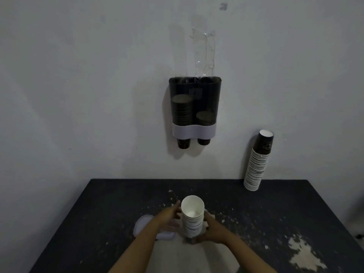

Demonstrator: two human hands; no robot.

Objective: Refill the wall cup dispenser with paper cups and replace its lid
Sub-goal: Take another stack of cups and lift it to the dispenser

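A dark two-tube cup dispenser (194,91) with a white band hangs on the wall, its top uncovered. Dark cups fill the left tube higher than the right, and one cup pokes out below each. Over the table I hold a short stack of paper cups (192,217) upright, white insides showing. My left hand (171,214) grips its left side and my right hand (211,230) wraps the lower right side. The white dispenser lid (142,225) lies flat on the table, partly hidden under my left forearm.
A tall stack of paper cups (258,162) leans against the wall at the back right of the dark, paint-chipped table (275,213). Clear tape (204,54) is stuck on the wall above the dispenser.
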